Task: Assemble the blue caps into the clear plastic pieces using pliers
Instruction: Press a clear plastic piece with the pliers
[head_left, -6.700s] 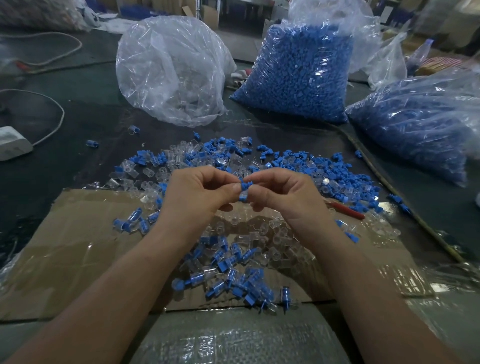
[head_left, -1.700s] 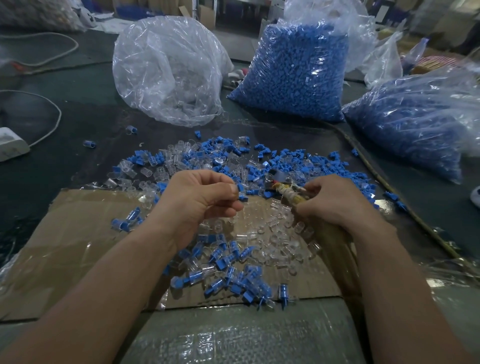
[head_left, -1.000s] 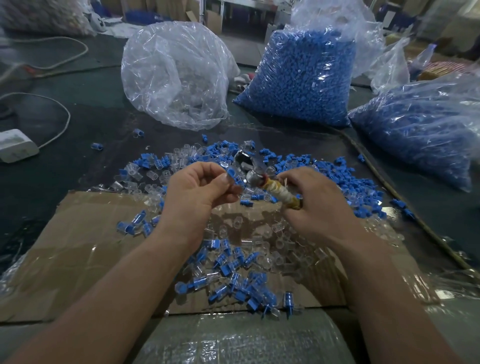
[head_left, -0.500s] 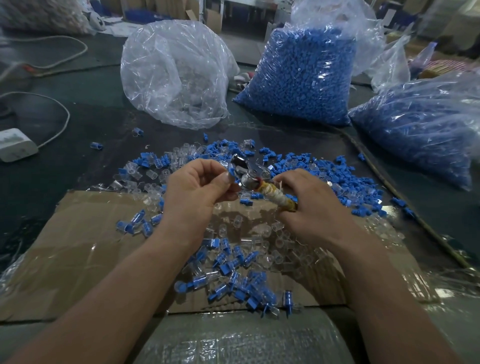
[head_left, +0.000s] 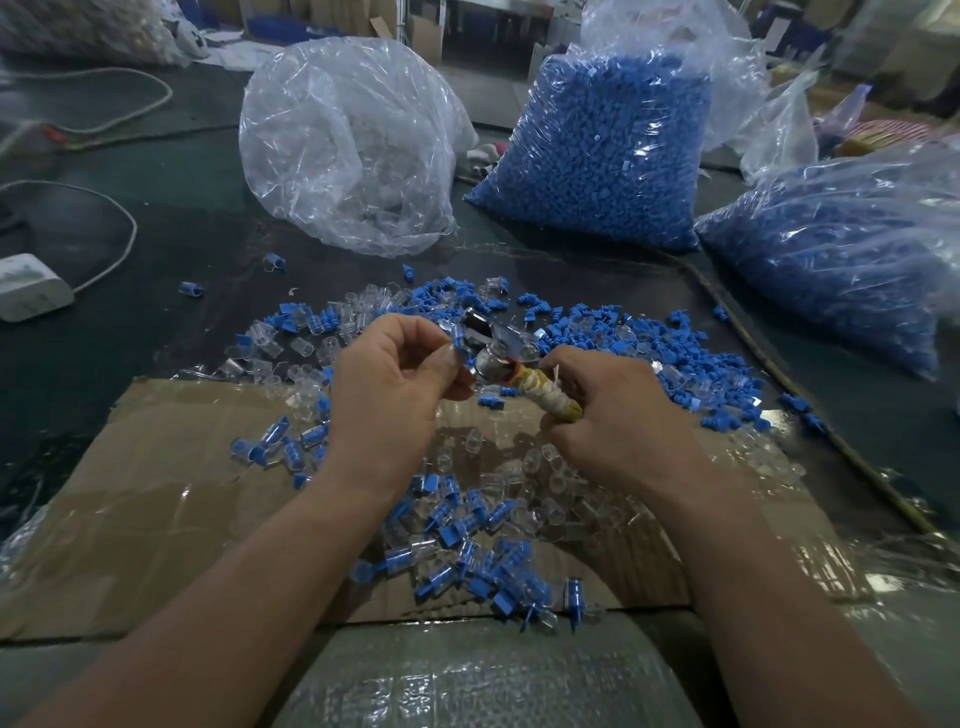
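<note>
Cap (head_left: 460, 344) sits in a clear piece (head_left: 457, 332), held up above the pile (head_left: 623, 338) at centre. Left hand (head_left: 389, 387) pinches it between thumb and forefinger, other fingers curled. Right hand (head_left: 615, 415) is clenched round the tape-wrapped handle of the pliers (head_left: 496, 356). The metal head is against the cap; I cannot tell how far the jaws are closed.

Changes: 6.7 s ago both hands pinched the part with no tool. 1.7 s ago the right hand had the pliers off to the right, apart from the left hand. Now the head meets the cap, much as 0.5 s ago.

Finished pieces (head_left: 467, 551) lie on cardboard (head_left: 156, 493) near the wrists. Beyond the pile are a clear bag (head_left: 353, 145) and two blue-filled bags (head_left: 597, 150) (head_left: 831, 249). A white adapter (head_left: 31, 288) is far left.
</note>
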